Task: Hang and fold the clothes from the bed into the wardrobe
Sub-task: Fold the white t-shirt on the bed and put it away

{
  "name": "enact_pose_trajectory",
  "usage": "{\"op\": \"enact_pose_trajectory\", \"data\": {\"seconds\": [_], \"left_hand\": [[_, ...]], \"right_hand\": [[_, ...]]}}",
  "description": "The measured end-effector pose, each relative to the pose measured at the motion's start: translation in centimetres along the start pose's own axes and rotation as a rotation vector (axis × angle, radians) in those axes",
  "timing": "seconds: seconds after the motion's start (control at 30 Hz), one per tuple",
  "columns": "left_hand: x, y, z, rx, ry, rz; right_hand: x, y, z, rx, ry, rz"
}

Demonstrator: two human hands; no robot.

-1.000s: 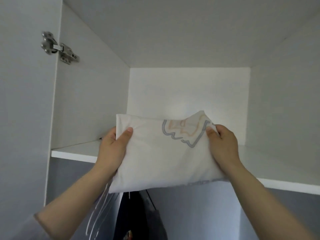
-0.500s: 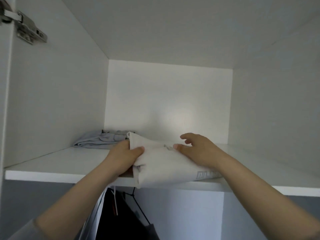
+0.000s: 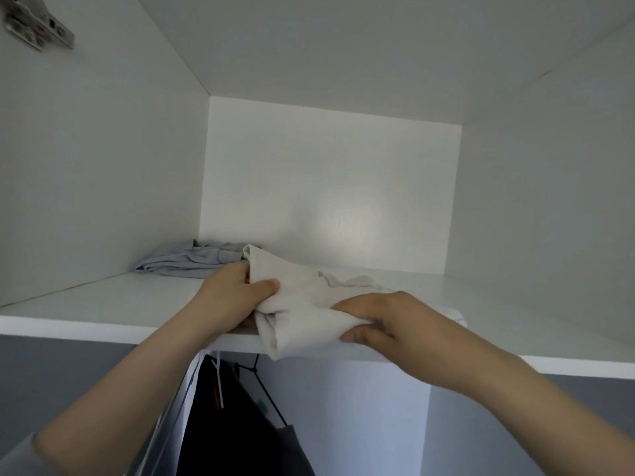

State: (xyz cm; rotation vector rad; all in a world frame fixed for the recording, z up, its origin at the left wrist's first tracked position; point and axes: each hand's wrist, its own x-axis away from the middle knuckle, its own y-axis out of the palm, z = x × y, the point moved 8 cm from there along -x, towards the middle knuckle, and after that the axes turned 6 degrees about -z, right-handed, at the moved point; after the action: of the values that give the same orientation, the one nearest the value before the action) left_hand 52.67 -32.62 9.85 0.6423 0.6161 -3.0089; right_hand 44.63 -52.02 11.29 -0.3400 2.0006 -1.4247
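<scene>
Two hands are gripping a folded white shirt (image 3: 302, 304) on the wardrobe shelf (image 3: 103, 304): the left hand (image 3: 233, 297) is pinching its edge and the right hand (image 3: 395, 321) is clutching its front, near a grey garment (image 3: 185, 261).

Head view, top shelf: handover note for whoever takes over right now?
Left hand: grips the left edge of the folded white garment, thumb on top.
Right hand: pinches its near right edge.
Things: the garment lies on the top shelf, with its near corner overhanging the front edge. A grey garment lies behind it at the back left. Dark clothes hang below.
Done: garment folded and on the shelf.
Left: push it fully in and let go. The bed is out of view.
</scene>
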Motion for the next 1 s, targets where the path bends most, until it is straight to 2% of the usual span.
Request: {"op": "enact_pose_trajectory", "data": {"seconds": [0.1,0.23,0.3,0.37,0.43,0.47,0.53,0.57,0.73,0.87,1.0], "left_hand": [[-0.2,0.2,-0.1,-0.087,0.002,-0.011],[-0.6,0.1,-0.7,-0.138,-0.067,0.029],[-0.8,0.1,-1.1,-0.176,-0.111,0.033],[-1.1,0.4,-0.9,-0.257,-0.108,0.009],[-1.4,1.0,-0.6,-0.339,-0.078,-0.047],[-1.5,1.3,-0.5,-0.358,-0.058,-0.074],[-1.5,1.9,-0.4,-0.374,-0.012,-0.102],[-1.5,2.0,-0.3,-0.388,0.010,-0.104],[-1.0,2.1,0.7,-0.553,0.103,-0.052],[-0.8,3.0,1.1,-0.684,0.174,-0.093],[-1.5,3.9,1.3,-0.837,0.219,-0.165]], "right_hand": [[0.3,-0.6,2.5,-0.034,-0.011,-0.045],[0.7,-1.9,5.5,0.059,-0.056,-0.031],[0.7,-2.6,7.0,0.127,-0.020,-0.024],[0.8,-2.9,8.9,0.184,0.091,-0.036],[1.3,-3.2,10.1,0.080,0.242,0.000],[1.6,-3.3,9.9,-0.057,0.271,0.049],[2.4,-2.7,8.4,-0.396,0.255,0.143],[2.6,-2.2,7.2,-0.456,0.243,0.148],[1.7,-0.1,5.7,-0.102,0.235,0.051],[0.9,0.2,7.6,-0.185,0.227,-0.112],[-0.3,0.2,9.5,-0.150,0.233,-0.152]]}}
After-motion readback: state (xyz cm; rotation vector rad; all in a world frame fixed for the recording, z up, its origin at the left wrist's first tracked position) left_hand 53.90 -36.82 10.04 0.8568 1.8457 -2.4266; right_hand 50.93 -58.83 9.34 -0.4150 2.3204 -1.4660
